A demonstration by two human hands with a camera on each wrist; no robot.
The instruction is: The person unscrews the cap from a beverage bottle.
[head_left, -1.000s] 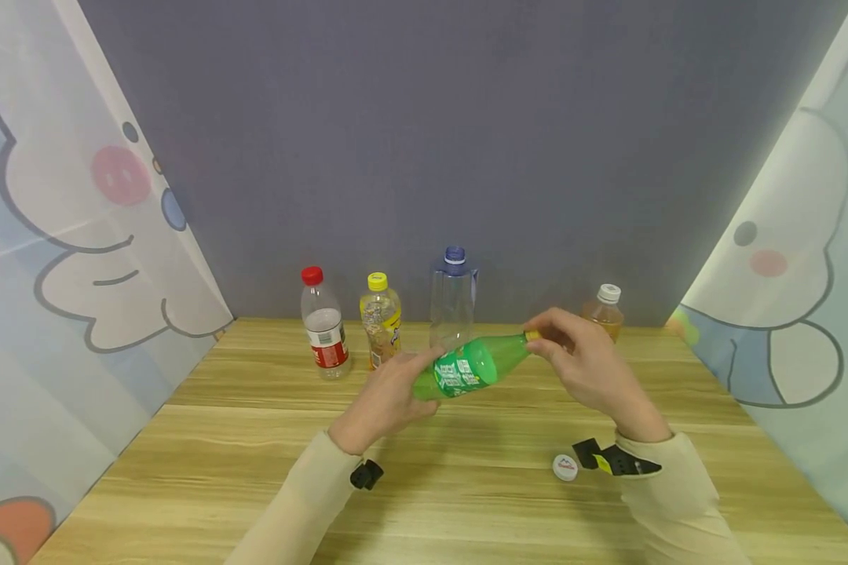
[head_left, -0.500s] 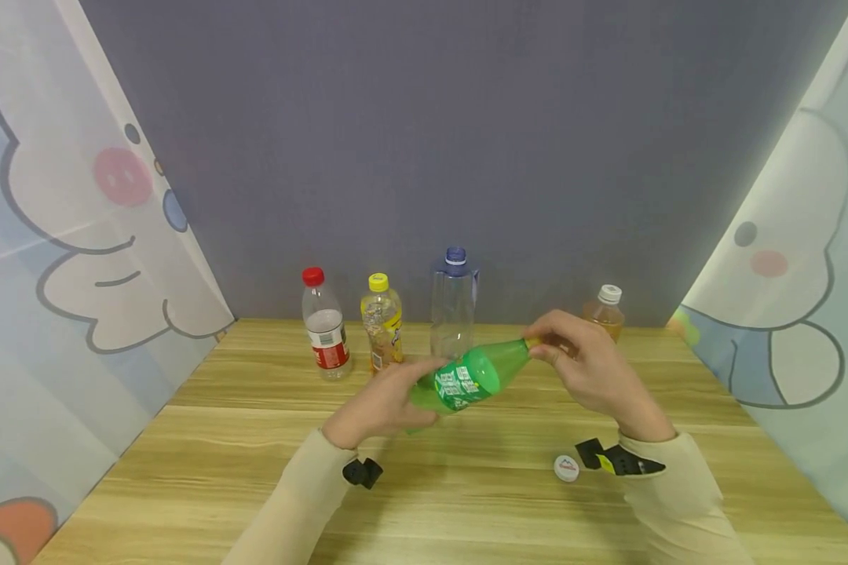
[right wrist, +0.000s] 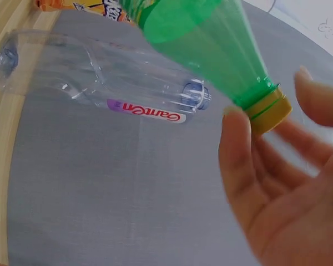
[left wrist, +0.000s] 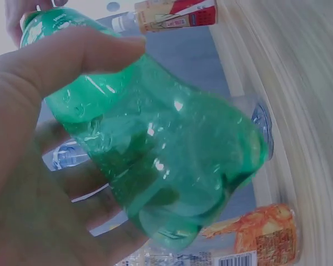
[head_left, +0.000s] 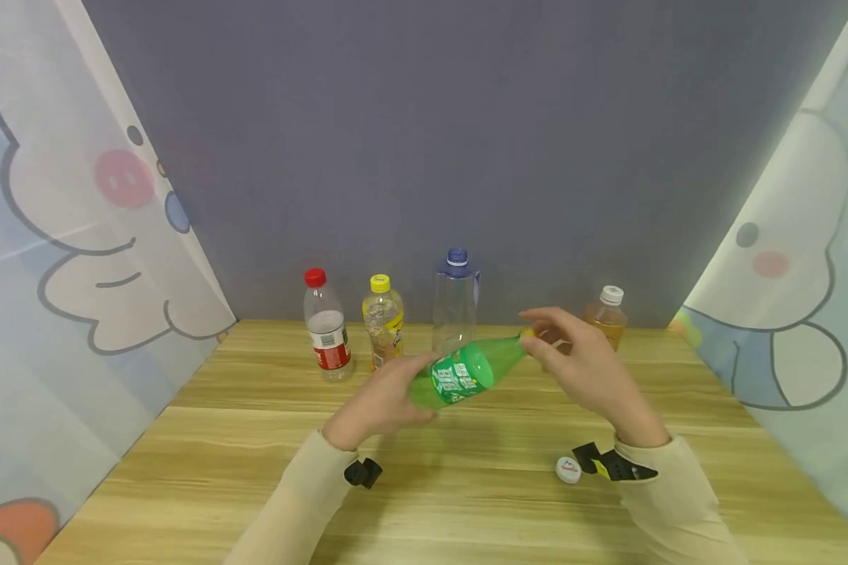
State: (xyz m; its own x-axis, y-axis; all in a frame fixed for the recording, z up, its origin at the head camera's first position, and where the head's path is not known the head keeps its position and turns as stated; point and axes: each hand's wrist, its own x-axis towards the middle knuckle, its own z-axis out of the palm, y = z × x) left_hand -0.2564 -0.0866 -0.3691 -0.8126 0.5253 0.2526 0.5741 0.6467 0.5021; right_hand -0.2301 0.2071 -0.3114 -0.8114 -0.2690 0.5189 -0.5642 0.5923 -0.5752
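Currently, the green plastic bottle (head_left: 495,361) lies tilted between the two hands, held off the counter (head_left: 452,502), base to the left and neck rising rightward. Left hand (head_left: 381,399): grip wrapped round the lower body, thumb over the near side, fingers behind. Right hand (head_left: 583,361): at the yellow cap (right wrist: 269,113), grip loosely spread; one fingertip touches the cap edge, another digit stands apart from it.

Labels: white characters on the green wrapper, too small to read. Red lettering "GanTen" on the tall clear bottle (head_left: 455,302), inverted in the right wrist view. White loose cap (head_left: 568,470), red print upward, illegible.

Materials: green plastic translucent, glossy, base lobed. Clear bottle has a blue-tinted neck and shoulder. Standing upright nearby: red-capped bottle (head_left: 328,341), yellow-capped bottle (head_left: 381,318), white-capped bottle (head_left: 606,318) with amber contents. Counter: pale, streaked wood grain.
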